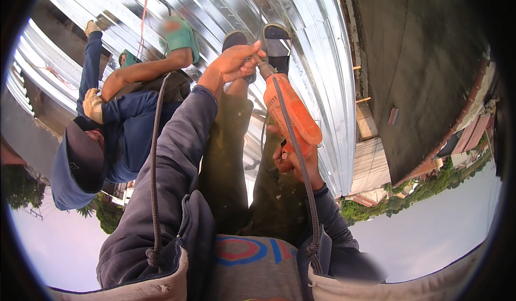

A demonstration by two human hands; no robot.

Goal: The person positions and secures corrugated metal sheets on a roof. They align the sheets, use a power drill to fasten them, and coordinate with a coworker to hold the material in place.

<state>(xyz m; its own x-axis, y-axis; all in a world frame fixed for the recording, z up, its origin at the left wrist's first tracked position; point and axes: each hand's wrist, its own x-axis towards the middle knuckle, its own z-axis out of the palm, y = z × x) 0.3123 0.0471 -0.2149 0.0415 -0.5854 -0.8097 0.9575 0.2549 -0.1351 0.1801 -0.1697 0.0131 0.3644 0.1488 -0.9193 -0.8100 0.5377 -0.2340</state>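
Observation:
An orange power drill [285,101] is in front of my legs, its grey chuck [265,69] pointing away from me. My right hand [299,164] is wrapped round the drill's handle. My left hand [232,64] is at the front of the drill, thumb and fingers pinched together at the tip ahead of the chuck. What they pinch is too small to make out. A dark cord hanging from my jacket crosses in front of the drill.
I stand in dark shoes [277,40] on ribbed, shiny metal sheeting [328,86]. At the left, a person in a blue cap [78,164] and green footwear sits close by. Thin cables [144,16] lie ahead. A dark flat surface [419,75] lies beyond the sheeting's right edge.

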